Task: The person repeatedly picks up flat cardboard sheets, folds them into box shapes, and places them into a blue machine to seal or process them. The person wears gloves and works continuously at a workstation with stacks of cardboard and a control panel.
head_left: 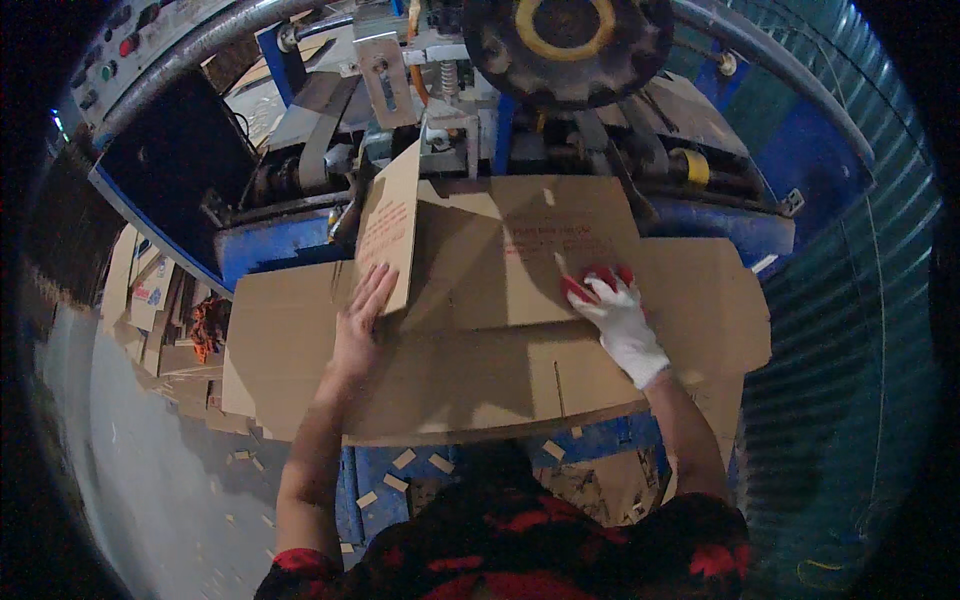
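A flat brown cardboard blank (480, 260) with red print lies with its far edge at the machine. Its left panel (388, 228) is folded up and stands tilted. My bare left hand (367, 308) rests stretched fingers flat against the lower part of this panel. On the right, my right hand (615, 310) wears a white glove with red fingertips. Its fingers are spread and bent, touching the blank near its right front corner. Beneath the blank, a larger cardboard sheet (460, 385) covers the work surface.
Ahead stands a blue machine with belts, a metal bracket (383, 80) and a large dark wheel (568, 45) hanging low. Cardboard stacks (160, 310) stand at left. Small cardboard scraps (403, 459) lie below the front edge. A corrugated green wall (830, 400) rises at right.
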A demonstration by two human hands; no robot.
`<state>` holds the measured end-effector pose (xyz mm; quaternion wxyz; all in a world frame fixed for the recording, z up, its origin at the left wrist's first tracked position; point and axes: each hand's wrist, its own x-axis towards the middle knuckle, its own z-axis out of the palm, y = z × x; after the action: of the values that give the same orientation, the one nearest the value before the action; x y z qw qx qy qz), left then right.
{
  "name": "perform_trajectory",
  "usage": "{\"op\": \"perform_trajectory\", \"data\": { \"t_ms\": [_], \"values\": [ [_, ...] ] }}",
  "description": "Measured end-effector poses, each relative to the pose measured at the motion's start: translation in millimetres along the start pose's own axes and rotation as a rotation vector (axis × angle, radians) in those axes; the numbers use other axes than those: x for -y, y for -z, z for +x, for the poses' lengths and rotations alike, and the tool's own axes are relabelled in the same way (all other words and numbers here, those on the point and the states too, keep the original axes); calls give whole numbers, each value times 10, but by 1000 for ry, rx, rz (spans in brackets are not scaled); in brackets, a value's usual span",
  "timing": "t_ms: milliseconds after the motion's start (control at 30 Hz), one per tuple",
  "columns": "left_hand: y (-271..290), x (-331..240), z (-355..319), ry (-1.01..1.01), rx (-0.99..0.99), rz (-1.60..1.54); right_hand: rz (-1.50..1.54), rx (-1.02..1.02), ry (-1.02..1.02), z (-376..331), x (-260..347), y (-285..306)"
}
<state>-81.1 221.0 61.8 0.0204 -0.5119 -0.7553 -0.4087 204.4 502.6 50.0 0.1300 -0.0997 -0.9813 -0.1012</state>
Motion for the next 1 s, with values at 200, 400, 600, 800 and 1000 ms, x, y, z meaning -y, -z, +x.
{"op": "perform_trajectory", "data": {
  "t_ms": [200,400,600,800,1000],
  "values": [
    [-375,644,1076,-30,-31,833,-249,13,-98,1128,-509,-371],
    [-575,846,1559,156,48,581,-300,26,-418,1500,-746,-352],
    [-94,867,497,-103,-5,376,-17,-326,-405,469,-662,-61],
    [-327,933,869,-79,64,230,185,-157,-240,505,-456,-75],
    [-592,1030,1554,114,37,243,-5,39,-572,1398,-539,-395]
  ]
}}
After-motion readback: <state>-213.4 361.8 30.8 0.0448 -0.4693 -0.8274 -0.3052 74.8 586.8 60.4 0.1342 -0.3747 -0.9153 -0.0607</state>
